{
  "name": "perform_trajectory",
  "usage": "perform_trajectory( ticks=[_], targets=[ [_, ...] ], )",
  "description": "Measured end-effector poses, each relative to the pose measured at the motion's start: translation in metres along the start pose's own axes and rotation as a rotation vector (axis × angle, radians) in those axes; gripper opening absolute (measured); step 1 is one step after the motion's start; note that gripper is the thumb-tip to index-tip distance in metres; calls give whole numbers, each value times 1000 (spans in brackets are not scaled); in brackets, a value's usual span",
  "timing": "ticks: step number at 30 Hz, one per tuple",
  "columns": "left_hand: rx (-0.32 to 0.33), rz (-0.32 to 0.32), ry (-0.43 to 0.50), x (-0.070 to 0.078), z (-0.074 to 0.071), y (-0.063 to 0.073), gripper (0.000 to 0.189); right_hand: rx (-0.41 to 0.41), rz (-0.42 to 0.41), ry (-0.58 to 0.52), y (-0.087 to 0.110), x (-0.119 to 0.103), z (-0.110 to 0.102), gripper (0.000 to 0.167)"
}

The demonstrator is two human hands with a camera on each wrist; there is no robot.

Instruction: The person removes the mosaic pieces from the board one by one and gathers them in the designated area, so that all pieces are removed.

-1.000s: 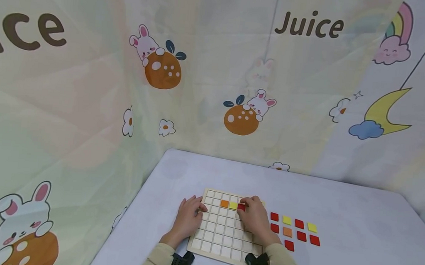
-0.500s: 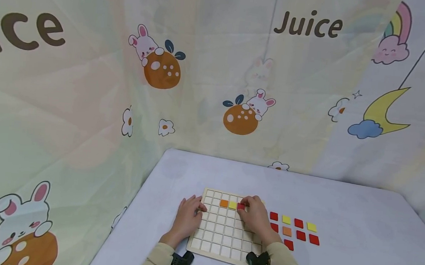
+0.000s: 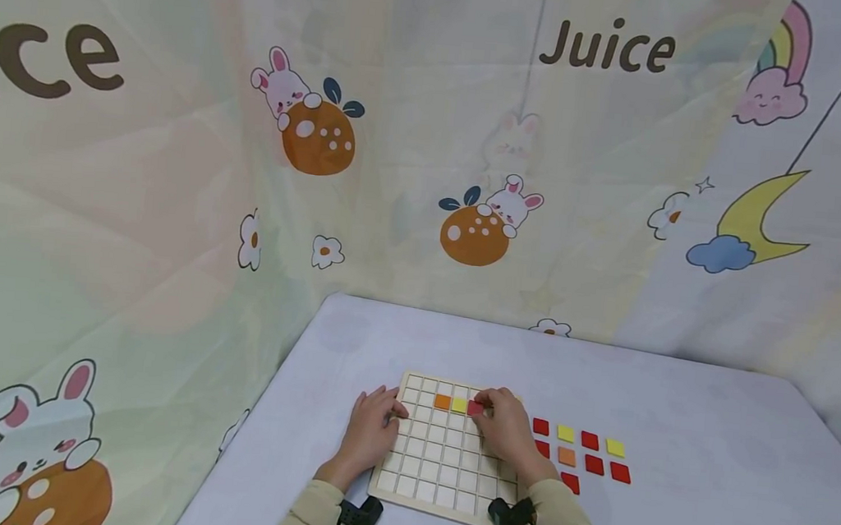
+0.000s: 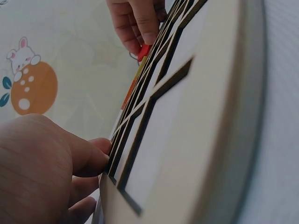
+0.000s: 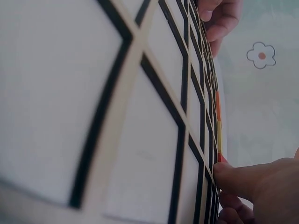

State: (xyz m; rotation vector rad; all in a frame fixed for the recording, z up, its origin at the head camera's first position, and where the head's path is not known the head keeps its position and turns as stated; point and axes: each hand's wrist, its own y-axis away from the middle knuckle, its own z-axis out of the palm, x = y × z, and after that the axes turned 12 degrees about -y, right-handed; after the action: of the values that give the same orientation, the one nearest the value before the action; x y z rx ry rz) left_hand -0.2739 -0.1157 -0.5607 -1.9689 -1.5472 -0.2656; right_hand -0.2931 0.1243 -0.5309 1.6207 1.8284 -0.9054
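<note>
My right hand [image 3: 509, 433] pinches a small red square tile [image 3: 474, 408] over the upper part of a pale wooden grid board [image 3: 416, 501]. Immediately left of it, a yellow tile [image 3: 459, 406] and an orange tile [image 3: 442, 402] lie in the same row of the grid. In the left wrist view the red tile [image 4: 144, 52] appears slightly raised and tilted at the fingertips. At the board's left edge rests my left hand [image 3: 368, 433], its fingers loosely bent with tips touching the frame. Part of the board's right side is hidden by the right hand and forearm.
Right of the board lie several loose tiles: red ones [image 3: 594, 465], yellow ones [image 3: 565, 433] and an orange one [image 3: 566, 456]. They sit on a white-covered table [image 3: 714, 483]. A printed cloth wall [image 3: 395, 211] stands behind and to the left.
The red tile's visible face shifts slightly under the right fingertips as they work on it. Both hands stay in almost the same place; the head view drifts a little.
</note>
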Motion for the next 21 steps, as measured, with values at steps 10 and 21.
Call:
perform_trajectory(
  ticks=[10, 21],
  targets=[
    [-3, 1, -11, 0, 1, -1, 20, 42, 15, 43, 3, 0, -6, 32],
    [1, 8, -18, -1, 1, 0, 19, 51, 2, 39, 19, 1, -23, 29]
  ],
)
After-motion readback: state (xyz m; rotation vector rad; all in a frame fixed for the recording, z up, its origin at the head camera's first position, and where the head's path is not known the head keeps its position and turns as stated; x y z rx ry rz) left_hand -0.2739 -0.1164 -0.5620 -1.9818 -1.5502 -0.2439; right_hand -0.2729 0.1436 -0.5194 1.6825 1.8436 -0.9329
